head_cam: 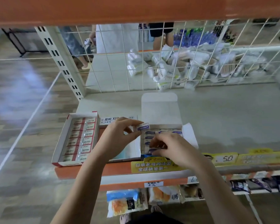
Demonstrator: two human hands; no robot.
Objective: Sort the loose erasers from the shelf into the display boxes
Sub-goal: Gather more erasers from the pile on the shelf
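Observation:
My left hand (pixel 120 136) pinches a small white eraser with a purple label (pixel 143 127) between thumb and fingertips, just above the left edge of the white display box (pixel 160 110). That box stands open with its lid flap raised and holds rows of purple-labelled erasers (pixel 149 132). My right hand (pixel 173 147) reaches into the box's near rows with curled fingers on the erasers there; what it grips is hidden. To the left lies a red-and-white display box (pixel 61 141) filled with red-labelled erasers (pixel 82 138).
The grey shelf (pixel 225 120) runs on to the right, behind an orange front rail with yellow price tags (pixel 152 166). A wire grid (pixel 152 62) backs the shelf, with bagged goods behind it. Packets hang below the rail (pixel 126 202). A white upright (pixel 61 62) stands at the left.

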